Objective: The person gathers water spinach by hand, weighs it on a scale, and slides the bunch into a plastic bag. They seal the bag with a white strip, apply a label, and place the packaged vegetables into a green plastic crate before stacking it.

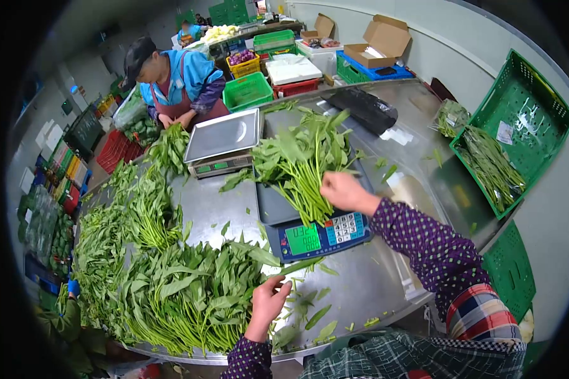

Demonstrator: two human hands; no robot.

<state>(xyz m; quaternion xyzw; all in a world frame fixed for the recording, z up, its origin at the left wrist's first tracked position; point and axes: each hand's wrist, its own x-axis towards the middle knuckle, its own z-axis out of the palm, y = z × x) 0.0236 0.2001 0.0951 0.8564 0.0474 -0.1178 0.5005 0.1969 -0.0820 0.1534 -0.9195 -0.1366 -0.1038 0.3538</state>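
A bundle of water spinach (303,167) lies on the pan of a blue digital scale (325,239), its stems pointing toward me. My right hand (348,192) is closed at the right edge of those stems; its fingertips are partly hidden. Close to the front of the scale, my left hand (270,303) has its thumb and fingers apart and holds nothing I can see. It is beside a big heap of loose water spinach (189,294). The scale's green display (303,240) is lit.
A second scale (224,136) stands beyond mine, with a co-worker (183,85) handling greens there. At right, a green crate (518,120) holds bagged greens (492,167). A black plastic bag (363,108) lies on the metal table (417,170). Another person's blue glove (74,288) shows far left.
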